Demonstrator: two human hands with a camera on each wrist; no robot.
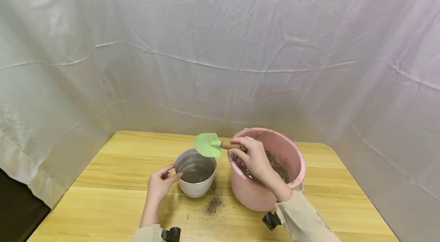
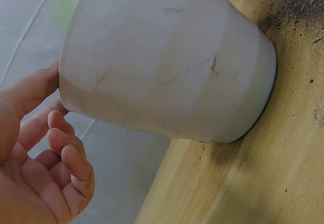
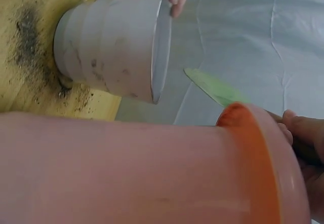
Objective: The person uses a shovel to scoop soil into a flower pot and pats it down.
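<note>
- The right hand (image 1: 253, 157) gripped the brown wooden handle (image 1: 232, 146) of a small trowel, fingers curled round it, above the near-left part of the pink bucket (image 1: 295, 158).
- The trowel's green blade (image 1: 207, 144) pointed left from that hand and hung over the far edge of the white pot (image 1: 196, 188), clear of its rim as far as the head view showed.
- From the right wrist view the blade (image 3: 215, 88) showed as a thin green strip between the pot's mouth and the bucket's rim, and the fingers (image 3: 298, 133) lay dark at the right edge.
- The left hand (image 1: 159, 183) sat just left of the pot, loosely spread, with its thumb and forefinger touching the pot near the rim and the other fingers slackly curled around nothing.
- In the left wrist view the thumb (image 2: 30, 90) lay against the pot's wall (image 2: 167, 62) while the remaining fingers (image 2: 68, 153) stood apart from it.
- The pot stood upright on the wooden table (image 1: 103, 196), just left of the bucket; whether the two touched I could not tell.
- Some dark soil lay in the bottom of the pot (image 1: 194, 176), and more soil (image 1: 275, 163) filled the bucket partway, showing behind the right wrist.
- A scatter of spilled soil (image 1: 213, 204) lay on the table near the pot's base, between pot and bucket.
- A creased white cloth (image 1: 220, 51) hung behind and to both sides of the table.
</note>
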